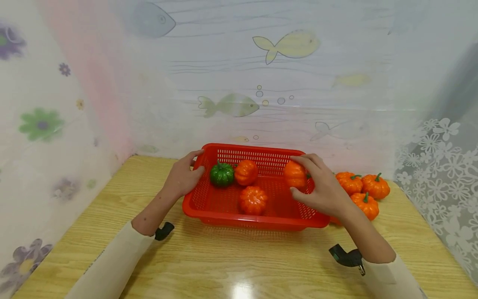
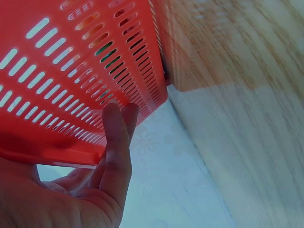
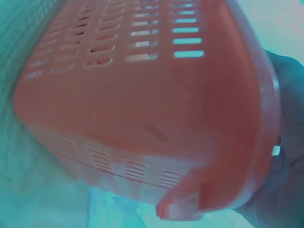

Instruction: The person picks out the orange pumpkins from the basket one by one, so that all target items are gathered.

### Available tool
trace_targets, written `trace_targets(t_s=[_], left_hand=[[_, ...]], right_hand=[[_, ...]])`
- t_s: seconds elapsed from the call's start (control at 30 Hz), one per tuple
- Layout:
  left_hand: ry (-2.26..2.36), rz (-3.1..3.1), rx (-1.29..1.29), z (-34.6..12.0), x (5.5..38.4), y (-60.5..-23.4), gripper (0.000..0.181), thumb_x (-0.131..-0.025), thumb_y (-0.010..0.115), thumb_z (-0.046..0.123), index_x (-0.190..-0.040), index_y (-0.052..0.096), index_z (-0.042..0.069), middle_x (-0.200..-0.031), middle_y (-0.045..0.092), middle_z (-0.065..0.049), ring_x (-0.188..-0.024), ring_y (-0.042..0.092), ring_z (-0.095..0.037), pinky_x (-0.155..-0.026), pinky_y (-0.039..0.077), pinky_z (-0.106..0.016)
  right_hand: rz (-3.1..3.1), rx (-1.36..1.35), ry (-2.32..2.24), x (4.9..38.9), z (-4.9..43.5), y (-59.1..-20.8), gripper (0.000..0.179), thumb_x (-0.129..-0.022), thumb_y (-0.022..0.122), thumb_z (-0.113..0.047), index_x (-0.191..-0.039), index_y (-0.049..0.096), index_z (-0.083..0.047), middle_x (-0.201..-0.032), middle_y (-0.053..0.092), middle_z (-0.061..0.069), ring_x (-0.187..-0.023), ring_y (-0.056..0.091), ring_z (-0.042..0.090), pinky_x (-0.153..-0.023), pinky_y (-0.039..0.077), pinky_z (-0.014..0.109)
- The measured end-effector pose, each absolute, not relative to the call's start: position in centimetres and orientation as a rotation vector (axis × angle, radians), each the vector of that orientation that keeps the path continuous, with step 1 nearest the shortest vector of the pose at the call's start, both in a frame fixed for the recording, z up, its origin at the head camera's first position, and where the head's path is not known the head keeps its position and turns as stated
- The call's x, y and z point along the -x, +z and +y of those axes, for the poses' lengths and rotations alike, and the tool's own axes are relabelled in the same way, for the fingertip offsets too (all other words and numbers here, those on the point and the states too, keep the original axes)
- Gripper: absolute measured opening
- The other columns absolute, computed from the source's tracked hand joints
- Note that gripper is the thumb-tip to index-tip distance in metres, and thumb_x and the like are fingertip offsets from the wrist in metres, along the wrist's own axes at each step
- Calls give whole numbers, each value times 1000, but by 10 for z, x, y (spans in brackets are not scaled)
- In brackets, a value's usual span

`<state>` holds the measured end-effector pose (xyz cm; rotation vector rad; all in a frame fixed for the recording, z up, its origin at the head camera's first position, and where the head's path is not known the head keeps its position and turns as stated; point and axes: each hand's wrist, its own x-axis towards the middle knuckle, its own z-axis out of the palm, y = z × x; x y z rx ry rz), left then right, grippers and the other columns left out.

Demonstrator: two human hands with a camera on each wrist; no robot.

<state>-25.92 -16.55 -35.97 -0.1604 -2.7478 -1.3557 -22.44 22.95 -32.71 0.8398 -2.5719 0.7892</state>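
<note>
A red plastic basket (image 1: 224,219) with slotted walls sits on the table. My left hand (image 1: 183,174) holds its left rim; in the left wrist view, fingers (image 2: 116,156) lie along the slotted outer wall. Over the basket's right end, my right hand (image 1: 325,187) grips a small orange pumpkin (image 1: 295,174) between thumb and fingers. A green pumpkin (image 1: 222,174), an orange pumpkin (image 1: 246,172) beside it and another orange pumpkin (image 1: 253,200) nearer the front lie inside. The right wrist view shows the basket's outer corner (image 3: 142,109), which hides the held pumpkin.
Several orange pumpkins (image 1: 375,186) cluster on the wooden table (image 1: 224,261) right of the basket, partly behind my right hand. A fish-patterned curtain (image 1: 231,74) hangs at the table's back edge. Flowered sheets flank both sides.
</note>
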Motion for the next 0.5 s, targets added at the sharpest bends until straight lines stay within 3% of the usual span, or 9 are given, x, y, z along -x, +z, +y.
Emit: trace_targets(t_s=[0.27,0.5], left_hand=[[-1337,-2751,173,-166,260,-360,60,-105,50,25,-164,40,17,-129,65,-21,-89,73,-30,-73,64,-40],[-1344,-2746,175,-166,260,-360,60,-106,51,23,-164,40,17,-129,65,-21,-90,73,-31,-73,64,-41]], right_hand=[[-2566,-804,749,210,237,-322,75,-84,84,-17,-152,52,-12,-151,52,5,-111,60,18,-86,60,44],[-2531,-793,726,200,249,-316,76,-84,85,-14,-152,53,-16,-147,57,3,-115,59,17,-86,60,43]])
